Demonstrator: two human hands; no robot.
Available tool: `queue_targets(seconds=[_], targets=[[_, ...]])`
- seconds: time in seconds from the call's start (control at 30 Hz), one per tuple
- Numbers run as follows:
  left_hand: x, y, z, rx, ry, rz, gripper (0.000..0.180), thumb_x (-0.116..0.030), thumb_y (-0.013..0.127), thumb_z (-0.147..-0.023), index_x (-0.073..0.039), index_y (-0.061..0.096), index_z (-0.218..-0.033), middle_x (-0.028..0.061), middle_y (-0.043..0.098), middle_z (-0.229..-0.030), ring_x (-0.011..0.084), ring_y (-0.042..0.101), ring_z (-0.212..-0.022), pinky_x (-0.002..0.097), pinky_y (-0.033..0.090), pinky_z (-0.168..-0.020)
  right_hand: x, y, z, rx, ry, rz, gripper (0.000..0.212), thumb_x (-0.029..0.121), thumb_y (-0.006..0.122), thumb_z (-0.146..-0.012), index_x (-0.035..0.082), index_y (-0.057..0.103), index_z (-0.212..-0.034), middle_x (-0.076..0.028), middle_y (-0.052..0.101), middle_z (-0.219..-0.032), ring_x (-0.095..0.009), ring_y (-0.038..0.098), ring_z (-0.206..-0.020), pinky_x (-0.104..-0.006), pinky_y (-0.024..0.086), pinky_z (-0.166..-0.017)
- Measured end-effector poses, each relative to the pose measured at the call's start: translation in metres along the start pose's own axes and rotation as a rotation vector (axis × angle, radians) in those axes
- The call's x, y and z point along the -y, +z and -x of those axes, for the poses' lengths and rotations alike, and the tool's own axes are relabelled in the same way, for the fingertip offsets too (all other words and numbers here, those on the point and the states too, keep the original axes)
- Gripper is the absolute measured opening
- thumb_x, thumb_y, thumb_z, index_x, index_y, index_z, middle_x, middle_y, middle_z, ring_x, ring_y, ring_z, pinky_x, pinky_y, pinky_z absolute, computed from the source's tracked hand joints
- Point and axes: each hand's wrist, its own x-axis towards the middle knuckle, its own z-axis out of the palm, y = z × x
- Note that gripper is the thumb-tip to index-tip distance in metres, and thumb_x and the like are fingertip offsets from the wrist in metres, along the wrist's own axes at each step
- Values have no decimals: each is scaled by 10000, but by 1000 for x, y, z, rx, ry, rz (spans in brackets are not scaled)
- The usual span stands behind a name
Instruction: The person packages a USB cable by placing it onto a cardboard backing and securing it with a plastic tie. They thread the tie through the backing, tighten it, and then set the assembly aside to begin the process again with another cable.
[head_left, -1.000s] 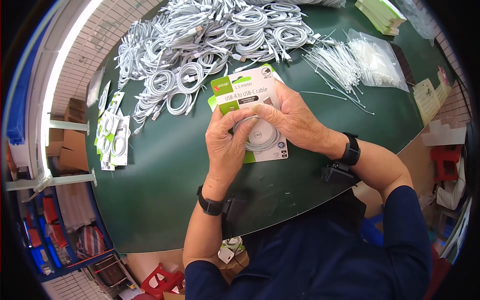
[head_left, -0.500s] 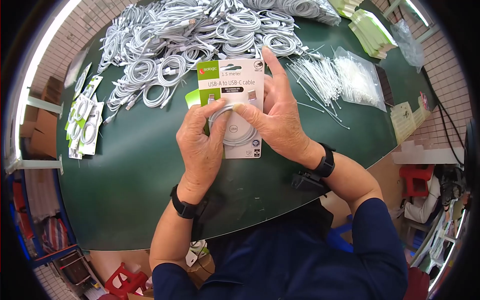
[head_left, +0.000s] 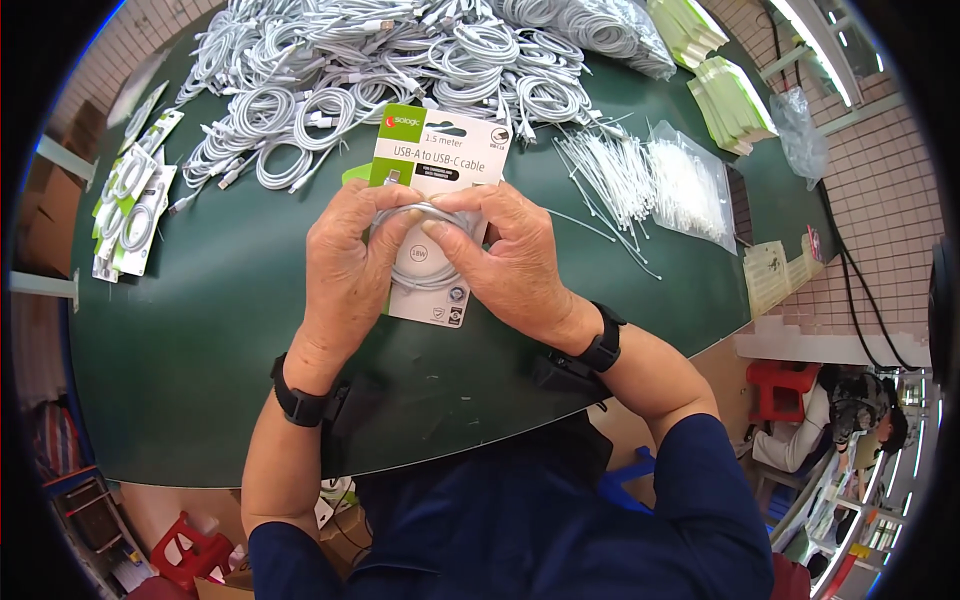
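Note:
A white and green hanging card (head_left: 432,302) stands tilted in front of me over the table, with a grey-white coiled USB cable (head_left: 428,282) lying against its lower half. My left hand (head_left: 345,255) pinches the coil's top left between thumb and forefinger. From the other side my right hand (head_left: 515,255) grips the top right of the same coil, thumb in front and fingers curled behind. Both thumb tips almost meet at the card's middle. Whatever the fingertips do behind the cable is hidden.
Many coiled cables (head_left: 440,60) heap along the far side. White cable ties (head_left: 615,175) lie loose beside a clear bag of ties (head_left: 690,190). Stacked cards (head_left: 732,105) stand far right. Finished-looking carded cables (head_left: 135,215) lie at the left, and a red stool (head_left: 780,390) stands right.
My right hand has come down, its raised forefinger now bent onto the coil beside the left fingers. The whole view has shifted slightly, and the card tilts a little more.

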Motion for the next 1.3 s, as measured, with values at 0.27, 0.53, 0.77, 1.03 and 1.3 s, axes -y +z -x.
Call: queue_targets(seconds=[0.27,0.53,0.77,1.03,1.3], targets=[[-19,14,4,-90,-113,109,341,-41,674,-930,17,583,-1253,132,661,-1027,191,655,-920,323,527,-790,-10,1,-1,-66,71,-121,274,-7,728,-911,-8,665,-1177,-88,704,-1136,-121,677,-989,-267,573,-821],[-19,6,6,231,-413,170,344,-145,506,-1026,63,449,-1294,162,628,-1046,184,684,-851,295,589,-623,-9,-1,-7,-95,132,-161,324,-20,719,-915,-15,646,-1230,-114,714,-1118,-125,684,-981,-259,587,-827],[-18,12,6,220,-434,290,318,-151,455,-1047,72,441,-1273,167,619,-1060,178,688,-771,291,595,-520,-12,-4,-10,-101,127,-127,300,-19,732,-900,-15,654,-1190,-114,720,-1099,-121,690,-966,-255,593,-810],[-14,13,8,198,-443,424,435,-130,509,-1027,67,367,-1389,146,616,-1079,170,684,-845,288,610,-579,-13,-8,-11,-96,92,-89,260,-17,731,-899,-15,655,-1148,-103,717,-1079,-113,690,-938,-252,595,-788],[-11,13,13,34,-14,34,594,-11,748,-832,-62,520,-1377,177,522,-1299,265,606,-1116,338,605,-788,-21,-12,-19,-126,152,-126,259,-20,729,-899,-25,650,-1145,-101,713,-1067,-110,683,-940,-247,591,-795]])
